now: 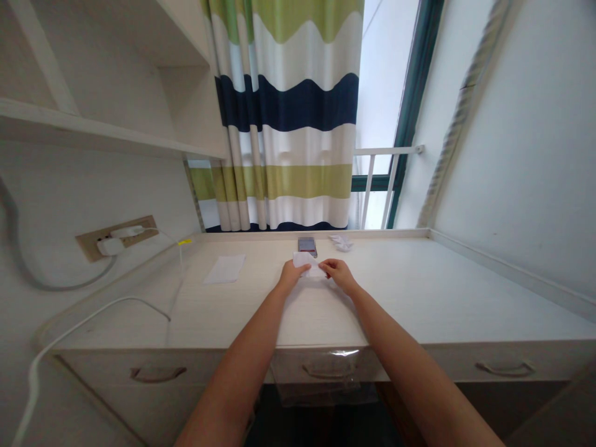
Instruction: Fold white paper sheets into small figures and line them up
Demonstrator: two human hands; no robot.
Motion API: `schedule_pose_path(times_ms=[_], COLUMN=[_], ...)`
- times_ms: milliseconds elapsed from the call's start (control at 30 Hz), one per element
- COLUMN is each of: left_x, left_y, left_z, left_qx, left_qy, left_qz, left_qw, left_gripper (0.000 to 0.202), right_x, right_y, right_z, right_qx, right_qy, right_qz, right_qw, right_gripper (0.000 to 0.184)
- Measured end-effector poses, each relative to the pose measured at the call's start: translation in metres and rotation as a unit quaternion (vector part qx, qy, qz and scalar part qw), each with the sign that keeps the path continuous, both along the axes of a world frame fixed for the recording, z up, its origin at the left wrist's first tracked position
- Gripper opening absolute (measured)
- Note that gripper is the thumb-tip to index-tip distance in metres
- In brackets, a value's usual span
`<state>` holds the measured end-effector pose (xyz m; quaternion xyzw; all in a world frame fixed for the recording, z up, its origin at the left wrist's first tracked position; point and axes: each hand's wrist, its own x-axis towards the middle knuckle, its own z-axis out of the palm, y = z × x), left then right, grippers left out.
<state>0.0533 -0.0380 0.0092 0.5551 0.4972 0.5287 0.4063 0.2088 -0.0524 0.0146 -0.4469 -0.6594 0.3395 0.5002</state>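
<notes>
A small sheet of white paper point(305, 259) is held between both hands just above the desk, and part of it looks folded. My left hand point(292, 273) grips its left side, thumb on top. On the right edge, the fingertips of my right hand point(339, 273) pinch the paper. Right behind the sheet lies a small dark flat object point(307, 244), its lower part close to the paper; its kind is unclear. A bit of folded white paper point(341, 243) rests beyond my right hand. Off to the left, a stack or sheet of white paper point(225, 269) lies flat.
The white desk point(465, 292) has drawers with handles along its front. A white cable point(125, 300) crosses its left side, near a wall socket point(118, 238) with plugs. Shelves point(112, 136) overhang the left. A striped curtain point(302, 99) hangs behind, beside a window with a railing.
</notes>
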Motion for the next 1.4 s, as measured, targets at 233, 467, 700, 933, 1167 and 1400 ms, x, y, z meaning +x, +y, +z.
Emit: schedule_pose_path(times_ms=[233, 467, 700, 933, 1167, 1400], left_x=[-0.001, 0.004, 0.007, 0.009, 0.013, 0.013], left_y=[-0.002, -0.01, -0.014, -0.014, -0.021, -0.021], left_z=[0.002, 0.005, 0.005, 0.004, 0.008, 0.005], left_qx=[0.002, 0.019, 0.046, 0.121, 0.154, 0.192], left_qy=[-0.019, 0.075, 0.099, 0.091, 0.138, 0.141], left_qz=[-0.002, -0.076, -0.106, -0.057, -0.015, -0.021], left_qw=[1.0, 0.994, 0.988, 0.987, 0.978, 0.971], left_gripper=[0.037, 0.033, 0.032, 0.025, 0.016, 0.018], right_x=[-0.001, -0.003, -0.001, -0.003, -0.005, -0.005], right_y=[-0.003, -0.005, -0.004, -0.006, -0.009, -0.011], right_z=[0.002, 0.003, 0.003, 0.004, 0.005, 0.006], right_qx=[-0.006, -0.019, -0.009, -0.041, -0.047, -0.048], right_qy=[0.025, 0.058, 0.064, 0.071, 0.084, 0.086], right_qz=[0.003, 0.003, -0.001, 0.004, 0.002, -0.001], right_qw=[1.0, 0.998, 0.998, 0.997, 0.995, 0.995], right_gripper=[0.026, 0.029, 0.026, 0.023, 0.022, 0.022])
